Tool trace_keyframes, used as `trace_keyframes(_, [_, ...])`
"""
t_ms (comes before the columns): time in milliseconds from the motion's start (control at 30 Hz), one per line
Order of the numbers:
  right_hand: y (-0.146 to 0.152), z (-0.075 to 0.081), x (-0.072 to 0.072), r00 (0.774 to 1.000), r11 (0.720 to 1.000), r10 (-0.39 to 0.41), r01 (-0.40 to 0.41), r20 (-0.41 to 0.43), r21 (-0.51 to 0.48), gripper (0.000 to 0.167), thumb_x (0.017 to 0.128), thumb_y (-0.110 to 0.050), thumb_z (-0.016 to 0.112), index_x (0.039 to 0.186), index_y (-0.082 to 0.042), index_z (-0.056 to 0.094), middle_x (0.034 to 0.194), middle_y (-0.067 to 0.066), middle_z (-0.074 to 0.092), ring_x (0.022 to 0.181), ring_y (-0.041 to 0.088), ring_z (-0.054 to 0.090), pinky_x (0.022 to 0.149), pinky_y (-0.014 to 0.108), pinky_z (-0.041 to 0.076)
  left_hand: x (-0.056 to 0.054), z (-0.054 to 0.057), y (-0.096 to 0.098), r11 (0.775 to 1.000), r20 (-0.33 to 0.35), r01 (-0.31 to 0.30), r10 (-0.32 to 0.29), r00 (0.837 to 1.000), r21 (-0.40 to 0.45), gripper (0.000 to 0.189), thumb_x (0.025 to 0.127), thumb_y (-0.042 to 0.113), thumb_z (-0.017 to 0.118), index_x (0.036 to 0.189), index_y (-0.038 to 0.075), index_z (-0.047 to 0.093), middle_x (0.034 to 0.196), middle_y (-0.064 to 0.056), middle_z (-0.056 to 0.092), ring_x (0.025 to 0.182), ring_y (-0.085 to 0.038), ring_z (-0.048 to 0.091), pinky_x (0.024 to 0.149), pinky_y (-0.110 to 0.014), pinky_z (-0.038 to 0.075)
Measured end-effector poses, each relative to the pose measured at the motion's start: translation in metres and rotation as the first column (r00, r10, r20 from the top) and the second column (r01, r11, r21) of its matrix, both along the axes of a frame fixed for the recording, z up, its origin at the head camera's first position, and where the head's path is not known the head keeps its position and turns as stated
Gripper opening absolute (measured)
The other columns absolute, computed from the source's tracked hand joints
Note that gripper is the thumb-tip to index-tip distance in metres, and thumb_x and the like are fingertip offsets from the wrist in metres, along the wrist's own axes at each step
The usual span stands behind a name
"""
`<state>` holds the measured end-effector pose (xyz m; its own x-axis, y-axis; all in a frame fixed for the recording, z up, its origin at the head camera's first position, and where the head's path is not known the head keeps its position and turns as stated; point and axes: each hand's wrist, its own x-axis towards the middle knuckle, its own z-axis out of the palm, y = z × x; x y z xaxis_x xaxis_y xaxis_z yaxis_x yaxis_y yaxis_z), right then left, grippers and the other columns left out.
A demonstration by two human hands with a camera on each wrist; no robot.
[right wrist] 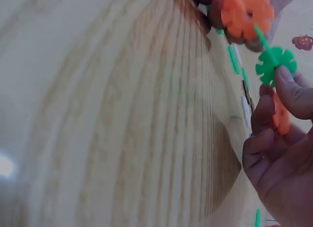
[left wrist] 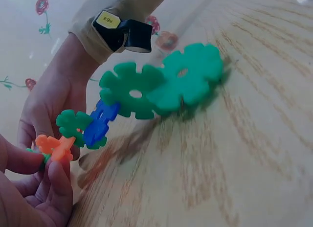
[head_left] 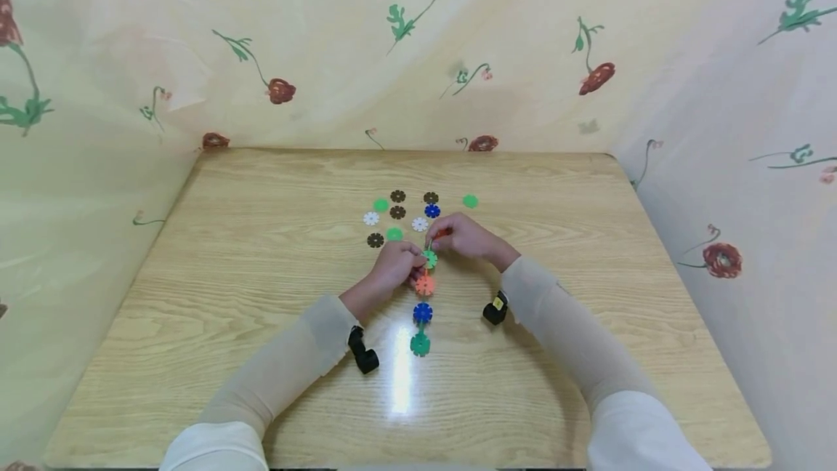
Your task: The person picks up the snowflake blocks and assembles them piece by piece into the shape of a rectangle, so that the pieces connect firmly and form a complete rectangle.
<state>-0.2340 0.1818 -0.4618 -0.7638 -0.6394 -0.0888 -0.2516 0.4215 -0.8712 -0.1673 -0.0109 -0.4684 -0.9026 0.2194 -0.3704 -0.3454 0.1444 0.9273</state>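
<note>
A chain of slotted plastic discs hangs together in a line: a light green disc [head_left: 429, 259], an orange disc [head_left: 425, 285], a blue disc [head_left: 423, 312] and a darker green disc [head_left: 421, 344] at the near end. My left hand [head_left: 395, 267] pinches the chain's far part, by the light green disc and the orange disc [left wrist: 62, 149]. Another orange disc [right wrist: 281, 114] sits between the fingers of my right hand [head_left: 466, 235], its edge at the light green disc [right wrist: 274, 65]. The right thumb touches that green disc.
Loose discs lie flat beyond my hands: brown [head_left: 397, 196], white [head_left: 371, 218], green [head_left: 381, 205] and blue [head_left: 432, 211] ones. One green disc [head_left: 470, 200] lies apart at the right. The wooden table [head_left: 261, 238] meets a flowered cloth [head_left: 327, 78] behind.
</note>
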Motion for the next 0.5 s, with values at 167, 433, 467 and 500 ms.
trace_keyframes(167, [0.006, -0.006, -0.01, 0.982, 0.989, -0.135, 0.127, -0.129, -0.071, 0.012, 0.091, 0.009, 0.066, 0.096, 0.002, 0.075, 0.099, 0.011, 0.072, 0.094, 0.022, 0.064, 0.085, 0.031, 0.055, 0.0, -0.003, 0.001, 0.999, -0.021, 0.002, -0.003, 1.0, -0.042, 0.008, 0.089, -0.004, 0.064, 0.087, -0.007, 0.071, 0.069, -0.01, 0.066, 0.051, -0.012, 0.056, 0.046, -0.019, 0.051])
trace_keyframes(433, [0.026, -0.011, 0.01, 0.963, 0.97, -0.24, 0.244, -0.125, 0.013, 0.011, 0.091, -0.009, 0.074, 0.1, -0.004, 0.078, 0.086, 0.007, 0.072, 0.064, 0.018, 0.057, 0.055, 0.026, 0.049, -0.001, -0.002, 0.003, 0.997, 0.014, -0.074, 0.074, 0.997, -0.018, 0.011, 0.091, -0.002, 0.063, 0.094, -0.007, 0.072, 0.076, -0.012, 0.069, 0.057, -0.014, 0.06, 0.05, -0.021, 0.057])
trace_keyframes(467, [0.026, -0.012, 0.014, 0.964, 0.971, -0.235, 0.238, -0.123, 0.014, 0.011, 0.091, -0.01, 0.075, 0.1, -0.005, 0.078, 0.086, 0.007, 0.072, 0.063, 0.018, 0.057, 0.054, 0.026, 0.049, -0.001, -0.002, 0.003, 0.996, 0.022, -0.085, 0.086, 0.996, -0.019, 0.012, 0.091, -0.001, 0.062, 0.095, -0.007, 0.072, 0.077, -0.012, 0.069, 0.057, -0.014, 0.06, 0.051, -0.021, 0.057])
trace_keyframes(500, [0.027, -0.013, 0.018, 0.965, 0.972, -0.232, 0.236, -0.122, 0.016, 0.011, 0.091, -0.011, 0.075, 0.1, -0.005, 0.078, 0.085, 0.007, 0.072, 0.063, 0.019, 0.058, 0.054, 0.026, 0.05, -0.001, -0.002, 0.002, 0.995, 0.03, -0.096, 0.097, 0.995, -0.015, 0.012, 0.091, -0.001, 0.062, 0.096, -0.007, 0.072, 0.077, -0.012, 0.069, 0.058, -0.014, 0.06, 0.051, -0.021, 0.058])
